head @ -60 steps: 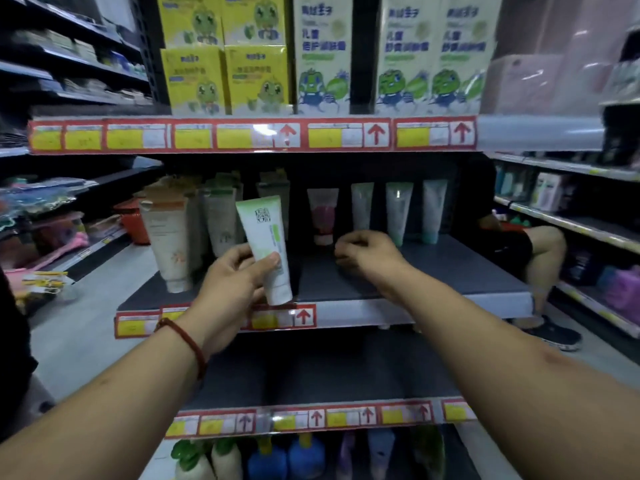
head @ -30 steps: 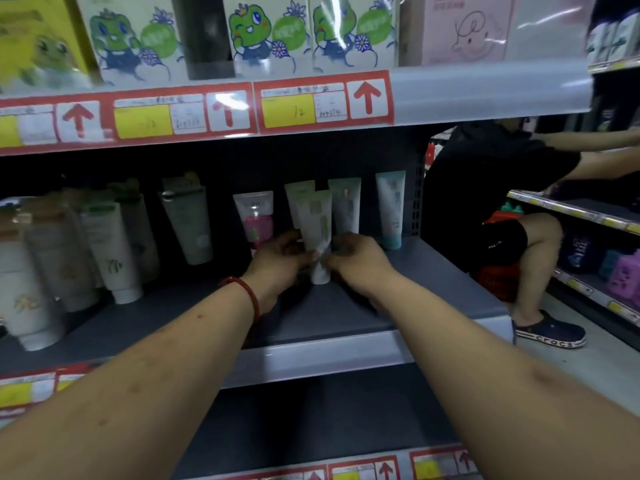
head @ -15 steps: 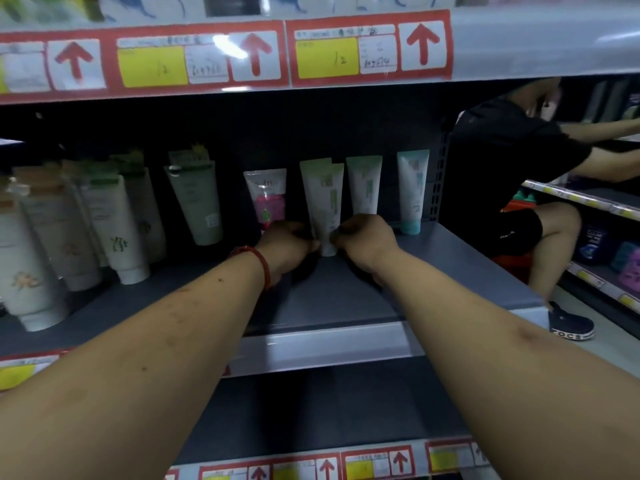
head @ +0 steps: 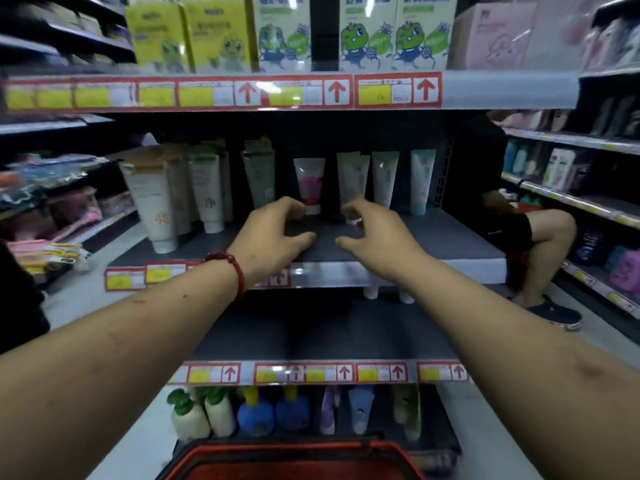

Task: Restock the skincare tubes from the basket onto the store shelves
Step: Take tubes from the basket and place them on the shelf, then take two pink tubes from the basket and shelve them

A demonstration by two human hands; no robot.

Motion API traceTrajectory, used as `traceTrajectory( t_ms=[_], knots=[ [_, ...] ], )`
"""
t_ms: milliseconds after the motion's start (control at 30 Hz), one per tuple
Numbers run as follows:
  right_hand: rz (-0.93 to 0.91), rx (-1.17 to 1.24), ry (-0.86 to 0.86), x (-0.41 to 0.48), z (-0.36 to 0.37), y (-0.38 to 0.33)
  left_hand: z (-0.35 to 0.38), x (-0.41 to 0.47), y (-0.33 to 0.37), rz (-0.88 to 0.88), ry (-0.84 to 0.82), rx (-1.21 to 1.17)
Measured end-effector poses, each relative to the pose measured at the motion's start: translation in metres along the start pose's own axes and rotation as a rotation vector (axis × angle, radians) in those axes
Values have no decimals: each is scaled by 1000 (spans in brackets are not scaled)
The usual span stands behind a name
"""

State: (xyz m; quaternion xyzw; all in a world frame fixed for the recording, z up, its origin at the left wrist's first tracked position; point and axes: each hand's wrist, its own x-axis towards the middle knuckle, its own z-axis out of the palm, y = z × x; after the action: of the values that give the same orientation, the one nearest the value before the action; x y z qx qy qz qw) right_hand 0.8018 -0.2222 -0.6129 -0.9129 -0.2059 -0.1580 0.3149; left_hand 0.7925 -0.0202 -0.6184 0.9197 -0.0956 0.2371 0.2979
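A pale green skincare tube [head: 352, 178] stands upright at the back of the middle shelf [head: 433, 247], between a pink tube [head: 309, 180] and two more green tubes [head: 385, 178]. My left hand [head: 273, 237] and my right hand [head: 375, 233] hover above the shelf in front of it, fingers loosely curled, holding nothing. Neither hand touches the tube. The red basket [head: 294, 459] shows its rim at the bottom edge of the view; its contents are hidden.
Larger cream and green tubes [head: 156, 202] fill the shelf's left side. Boxed goods [head: 287, 32] stand on the shelf above, bottles [head: 256, 414] on the lowest one. A person in black [head: 512, 216] crouches at the right by the neighbouring shelves.
Both hands have let go of the pale green tube and drawn back from it. The tube now stands alone on the shelf. The view has pulled back and tilted down, showing the basket.
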Motion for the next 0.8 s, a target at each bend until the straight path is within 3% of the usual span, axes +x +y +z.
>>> traceTrajectory(
  t_ms=[167, 367, 800],
  knots=[
    [-25, -17, -53, -69, 33, -20, -11, -84, -7, 48, 15, 15],
    [18, -7, -198, -159, 94, -12, 16, -187, -42, -56, -167, 43],
    [246, -4, -483, -295, 195, 29, 94, -348, -96, -295, -372, -13]
  ],
)
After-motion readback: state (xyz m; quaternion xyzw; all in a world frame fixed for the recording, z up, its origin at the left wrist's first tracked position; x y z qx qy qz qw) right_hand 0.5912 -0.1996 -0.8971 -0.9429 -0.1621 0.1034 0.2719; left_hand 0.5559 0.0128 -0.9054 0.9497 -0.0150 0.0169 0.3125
